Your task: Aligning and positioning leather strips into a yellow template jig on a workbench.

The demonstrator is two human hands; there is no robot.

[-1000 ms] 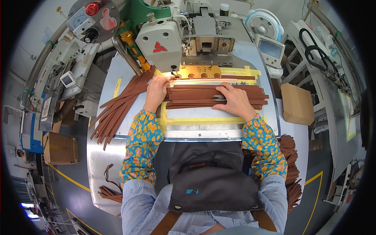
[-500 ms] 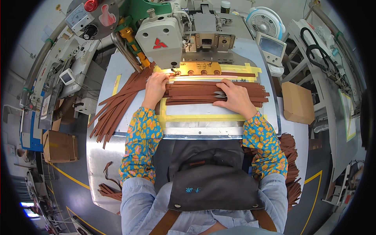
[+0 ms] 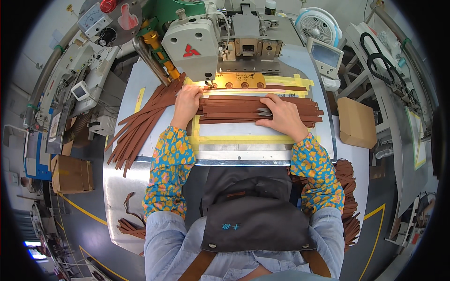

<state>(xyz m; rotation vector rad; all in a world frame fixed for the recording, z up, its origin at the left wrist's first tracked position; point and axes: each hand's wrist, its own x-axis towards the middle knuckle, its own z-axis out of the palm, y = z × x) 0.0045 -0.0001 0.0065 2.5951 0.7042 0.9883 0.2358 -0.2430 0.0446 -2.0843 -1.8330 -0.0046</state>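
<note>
Pressing flat, the right hand [image 3: 281,117] pins the brown strap stack [image 3: 243,110] on the table's far side; the left hand [image 3: 186,104] pinches one strap's left end near the needle [image 3: 209,85]. Fingertips risk straying under it.

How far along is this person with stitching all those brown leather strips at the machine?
Hard to say exactly. One strip lies under the sewing machine head, guided by the left hand. The right hand presses flat on a stack of brown strips in front of it. A fanned pile of strips lies at the left, and more hang at the lower right; which are finished cannot be told.
</note>
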